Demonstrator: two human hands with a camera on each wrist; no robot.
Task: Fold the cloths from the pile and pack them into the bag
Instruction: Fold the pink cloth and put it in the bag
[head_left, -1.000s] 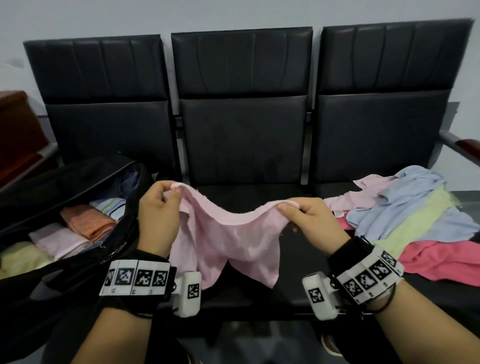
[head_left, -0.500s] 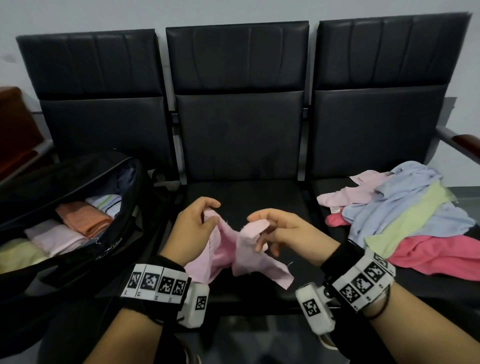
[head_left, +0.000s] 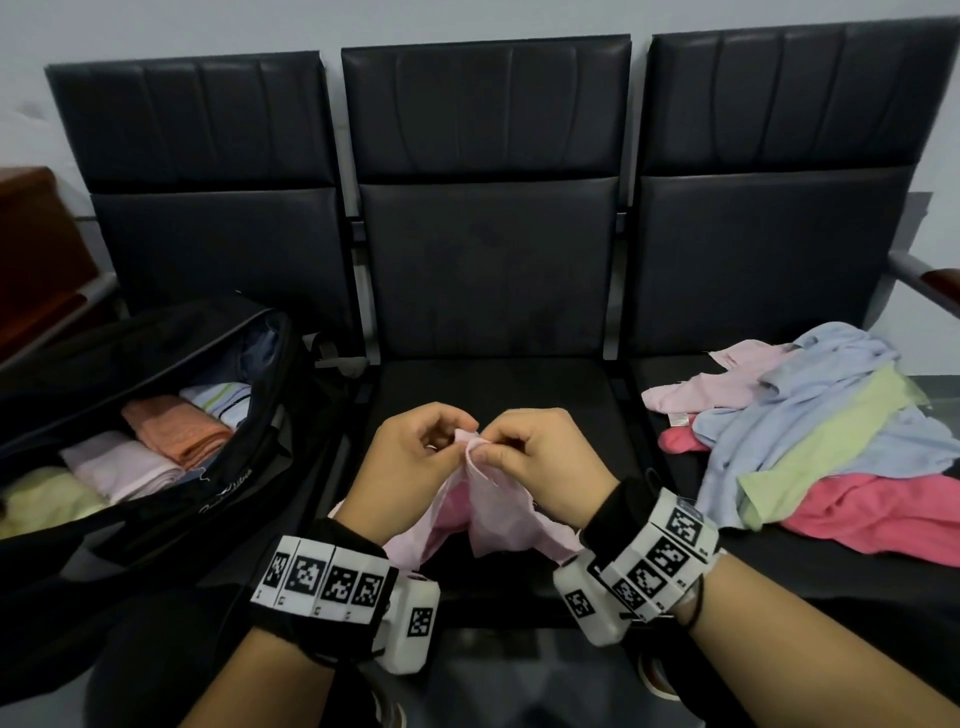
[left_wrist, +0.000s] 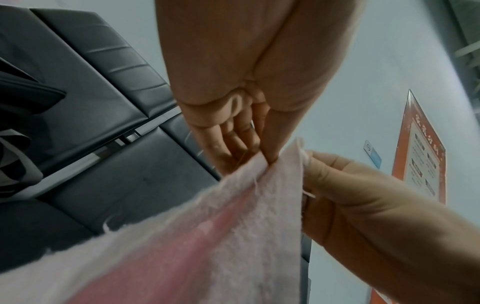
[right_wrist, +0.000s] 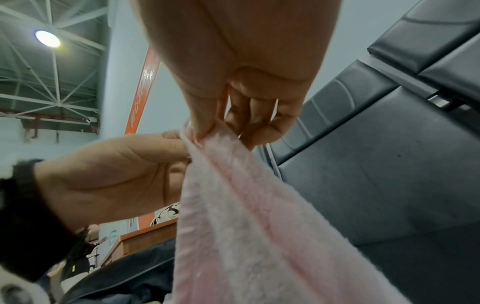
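A pale pink cloth (head_left: 493, 512) hangs folded in half over the middle seat, its two top corners brought together. My left hand (head_left: 415, 457) and right hand (head_left: 535, 457) meet there and both pinch those corners. The left wrist view shows my left hand (left_wrist: 259, 148) pinching the cloth (left_wrist: 207, 236) beside the right hand (left_wrist: 345, 195). In the right wrist view my right hand (right_wrist: 233, 115) pinches the cloth (right_wrist: 259, 226). The open black bag (head_left: 171, 499) lies on the left seat with several folded cloths (head_left: 176, 431) inside. The pile of cloths (head_left: 815, 436) lies on the right seat.
Three black padded seats (head_left: 488, 270) stand in a row against a pale wall. A wooden armrest (head_left: 935, 283) juts out at the far right, and brown furniture (head_left: 36, 244) stands at the far left. The middle seat cushion (head_left: 488, 384) lies beyond my hands.
One second ago the pink cloth was stretched wide between my hands. They have since moved together, so the two top corners now meet and the cloth hangs doubled.
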